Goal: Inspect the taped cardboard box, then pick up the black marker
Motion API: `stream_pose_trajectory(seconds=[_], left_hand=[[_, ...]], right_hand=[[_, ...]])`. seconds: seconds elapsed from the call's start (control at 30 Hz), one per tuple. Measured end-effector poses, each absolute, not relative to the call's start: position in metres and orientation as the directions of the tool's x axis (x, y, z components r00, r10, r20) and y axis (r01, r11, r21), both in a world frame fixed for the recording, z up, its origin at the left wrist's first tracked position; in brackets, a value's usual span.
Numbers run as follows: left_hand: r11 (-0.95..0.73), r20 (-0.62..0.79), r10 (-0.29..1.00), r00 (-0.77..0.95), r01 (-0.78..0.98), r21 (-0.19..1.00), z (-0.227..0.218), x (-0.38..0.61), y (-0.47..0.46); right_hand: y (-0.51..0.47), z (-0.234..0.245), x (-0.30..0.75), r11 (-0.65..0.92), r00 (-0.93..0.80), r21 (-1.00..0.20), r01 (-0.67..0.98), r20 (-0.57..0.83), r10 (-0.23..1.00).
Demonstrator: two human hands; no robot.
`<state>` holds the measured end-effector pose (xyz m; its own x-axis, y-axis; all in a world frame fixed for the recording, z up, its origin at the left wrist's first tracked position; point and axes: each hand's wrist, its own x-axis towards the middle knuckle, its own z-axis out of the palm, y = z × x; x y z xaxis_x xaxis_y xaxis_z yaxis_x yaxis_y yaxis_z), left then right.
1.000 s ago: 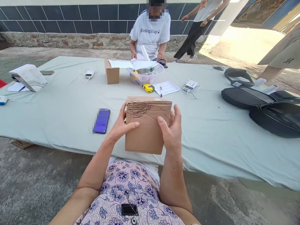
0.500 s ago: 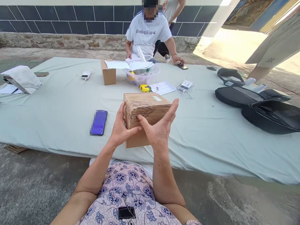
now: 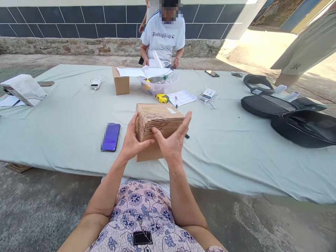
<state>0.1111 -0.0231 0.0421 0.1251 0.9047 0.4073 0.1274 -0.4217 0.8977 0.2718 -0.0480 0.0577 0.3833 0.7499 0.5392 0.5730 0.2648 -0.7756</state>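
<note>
A brown cardboard box is held between both hands over the near part of the table, its top tilted toward me. Dark scribbled lines cover its near edge, and a checkered sticker sits on top. My left hand grips the left side, thumb across the near face. My right hand holds the right side, its thumb pressed on the scribbled face; its other fingers are partly hidden. A phone with a lit blue screen lies left of the box. Part of a black object shows just right of the box.
Beyond the box are a yellow tape measure, a written sheet, a clear plastic basin and another cardboard box. Open black cases lie at right. A person is across the table.
The box and both my hands have shifted slightly left and toward me, baring a black object at its right. Across the table, the person's hand has let go of a phone and drawn back.
</note>
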Motion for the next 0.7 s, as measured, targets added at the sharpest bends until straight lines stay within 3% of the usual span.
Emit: stream_pose_trajectory(seconds=[0.1,0.17,0.23,0.3,0.4,0.53,0.7], left_hand=[[-0.390,0.378,0.917,0.125,0.096,0.916,0.041,0.102,-0.009],[-0.374,0.363,0.923,0.124,0.077,0.924,0.040,0.094,0.003],[-0.373,0.365,0.923,0.125,0.051,0.926,0.038,0.089,0.017],[-0.372,0.366,0.920,0.142,0.013,0.928,0.035,0.087,0.030],[-0.327,0.332,0.926,0.180,-0.056,0.943,0.029,0.087,0.044],[-0.286,0.295,0.933,0.208,-0.075,0.955,0.022,0.087,0.048],[-0.286,0.282,0.918,0.279,-0.026,0.958,0.014,0.083,0.040]], right_hand=[[-0.038,0.043,0.294,0.330,0.294,-0.848,0.415,0.468,0.833],[-0.029,0.031,0.315,0.270,0.345,-0.874,0.404,0.419,0.840],[-0.020,0.019,0.336,0.103,0.447,-0.871,0.481,0.344,0.825],[-0.013,0.007,0.351,-0.171,0.472,-0.764,0.622,0.191,0.861],[-0.010,-0.008,0.358,-0.306,0.487,-0.697,0.649,0.071,0.871],[-0.014,-0.024,0.353,-0.343,0.491,-0.705,0.621,0.009,0.871],[-0.017,-0.026,0.356,-0.255,0.531,-0.835,0.488,0.052,0.846]])
